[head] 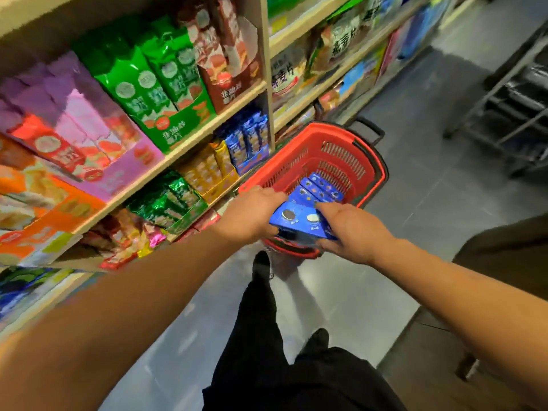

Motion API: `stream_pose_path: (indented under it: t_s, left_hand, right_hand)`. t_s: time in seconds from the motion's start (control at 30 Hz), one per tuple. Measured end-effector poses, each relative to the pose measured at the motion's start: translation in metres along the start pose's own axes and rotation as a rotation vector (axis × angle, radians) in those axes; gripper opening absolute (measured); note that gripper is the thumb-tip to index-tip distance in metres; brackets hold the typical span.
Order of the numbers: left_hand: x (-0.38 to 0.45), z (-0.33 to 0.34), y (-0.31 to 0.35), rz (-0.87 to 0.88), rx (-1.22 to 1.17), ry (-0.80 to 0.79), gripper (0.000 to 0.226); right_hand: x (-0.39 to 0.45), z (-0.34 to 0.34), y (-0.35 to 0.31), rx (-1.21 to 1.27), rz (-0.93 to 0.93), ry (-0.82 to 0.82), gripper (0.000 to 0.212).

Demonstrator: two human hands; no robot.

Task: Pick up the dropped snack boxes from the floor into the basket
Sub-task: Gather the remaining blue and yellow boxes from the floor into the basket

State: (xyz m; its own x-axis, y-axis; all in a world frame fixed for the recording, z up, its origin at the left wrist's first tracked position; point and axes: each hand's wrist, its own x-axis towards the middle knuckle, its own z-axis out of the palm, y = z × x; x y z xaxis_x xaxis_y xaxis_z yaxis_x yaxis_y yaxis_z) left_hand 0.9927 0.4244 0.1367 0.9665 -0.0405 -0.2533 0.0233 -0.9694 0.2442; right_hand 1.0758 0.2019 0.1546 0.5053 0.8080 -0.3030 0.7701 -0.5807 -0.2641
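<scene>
A red plastic basket (299, 149) with a black handle stands on the grey floor beside the shelves. Over its near rim I hold a blue snack box (299, 222) printed with cookies. My left hand (252, 215) grips the box's left end. My right hand (353, 232) grips its right end, thumb on top. More blue snack boxes (321, 189) lie inside the basket beyond the held one.
Store shelves (189, 143) packed with colourful snack packs run along the left. A grey metal rack (516, 93) stands at the far right. A brown counter or box (504, 250) sits at the right. My black-trousered legs (267, 336) and shoes are below the basket.
</scene>
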Motion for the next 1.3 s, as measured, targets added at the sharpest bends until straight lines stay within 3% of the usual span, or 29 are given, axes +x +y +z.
stream_pose_path:
  t_s: [0.13, 0.27, 0.37, 0.53, 0.8, 0.93, 1.1, 1.3]
  left_hand:
    - [0.070, 0.001, -0.027, 0.100, 0.029, -0.011, 0.039]
    - [0.128, 0.009, -0.068, 0.174, 0.059, -0.119, 0.047]
    - [0.153, 0.024, -0.092, 0.274, 0.053, -0.146, 0.059]
    - [0.189, 0.058, -0.110, 0.293, 0.050, -0.266, 0.065]
    - [0.224, 0.178, -0.149, 0.295, 0.062, -0.293, 0.057]
    - [0.248, 0.260, -0.172, 0.272, 0.061, -0.394, 0.062]
    - [0.268, 0.355, -0.202, 0.229, 0.020, -0.345, 0.048]
    - [0.313, 0.411, -0.208, 0.209, 0.099, -0.333, 0.052]
  right_hand:
    - [0.043, 0.006, 0.021, 0.082, 0.173, -0.035, 0.058]
    - [0.090, 0.020, 0.027, 0.167, 0.350, -0.061, 0.058]
    - [0.119, 0.035, 0.029, 0.210, 0.421, -0.096, 0.055]
    - [0.154, 0.072, 0.044, 0.296, 0.507, -0.164, 0.056]
    - [0.206, 0.190, 0.073, 0.316, 0.558, -0.237, 0.057]
    - [0.238, 0.274, 0.090, 0.372, 0.563, -0.251, 0.046]
    - [0.279, 0.368, 0.108, 0.392, 0.590, -0.300, 0.059]
    - [0.318, 0.425, 0.140, 0.348, 0.662, -0.303, 0.067]
